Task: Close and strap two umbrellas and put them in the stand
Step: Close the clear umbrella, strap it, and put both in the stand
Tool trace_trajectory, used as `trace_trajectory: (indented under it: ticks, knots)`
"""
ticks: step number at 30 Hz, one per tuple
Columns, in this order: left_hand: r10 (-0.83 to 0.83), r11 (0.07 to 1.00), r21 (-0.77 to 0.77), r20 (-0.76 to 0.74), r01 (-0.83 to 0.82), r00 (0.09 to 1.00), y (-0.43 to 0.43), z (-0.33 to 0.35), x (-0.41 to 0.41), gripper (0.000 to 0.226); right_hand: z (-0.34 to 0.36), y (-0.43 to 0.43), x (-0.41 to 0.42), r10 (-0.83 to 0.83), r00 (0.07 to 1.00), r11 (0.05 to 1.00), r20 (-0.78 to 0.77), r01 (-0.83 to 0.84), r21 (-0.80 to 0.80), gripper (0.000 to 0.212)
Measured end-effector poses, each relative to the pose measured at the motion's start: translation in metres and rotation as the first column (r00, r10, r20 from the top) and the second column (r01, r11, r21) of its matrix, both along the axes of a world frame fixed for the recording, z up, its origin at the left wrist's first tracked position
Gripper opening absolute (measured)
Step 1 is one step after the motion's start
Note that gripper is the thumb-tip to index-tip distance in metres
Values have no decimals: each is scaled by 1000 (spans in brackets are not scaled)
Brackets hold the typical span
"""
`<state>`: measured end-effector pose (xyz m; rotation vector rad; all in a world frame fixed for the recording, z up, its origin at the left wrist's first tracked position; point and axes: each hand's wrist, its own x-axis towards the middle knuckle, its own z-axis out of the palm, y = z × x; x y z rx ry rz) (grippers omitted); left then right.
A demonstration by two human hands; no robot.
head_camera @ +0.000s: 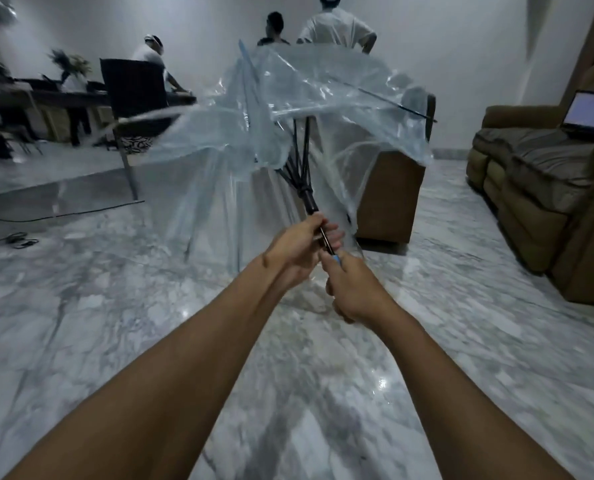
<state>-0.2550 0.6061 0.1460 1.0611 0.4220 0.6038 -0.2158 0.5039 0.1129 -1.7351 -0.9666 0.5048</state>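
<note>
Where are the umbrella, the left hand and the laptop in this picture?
umbrella (pixel 323 98): head view, on the clear plastic canopy.
left hand (pixel 300 242): head view, on the back of the hand, at the shaft.
laptop (pixel 589 110): head view, on the lit screen.

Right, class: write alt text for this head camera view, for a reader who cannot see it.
Two bare hands hold a half-folded clear plastic umbrella out in front: the left hand grips the dark shaft below the runner, and the right hand grips the blue handle. Beyond lie a marble floor, a brown sofa with an open laptop, and people at a table.
</note>
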Motion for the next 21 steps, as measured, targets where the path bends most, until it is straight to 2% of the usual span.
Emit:
trace_trajectory:
  ticks: [4,7,11,18,21]
  knots:
    - [-15,996,-86,17,17,1000,5,2,-1,28,-8,-5,0,26,994,1000,-103,-26,5,31]
    - [-31,997,-75,-25,29,999,8,-1,-5,31,-10,-9,2,42,991,999,-125,-45,-24,31]
    - [-73,995,-63,-45,70,996,13,-5,-11,9,-18,-13,2,51,983,996,-179,-63,-64,31]
    - [10,1000,28,-56,-8,998,10,-5,-5,26,-24,-15,-9,98,945,987,-312,-133,-92,30]
    - [15,998,-55,9,-15,1000,10,-2,-5,30,-23,-17,-11,105,935,983,-339,-149,-106,28]
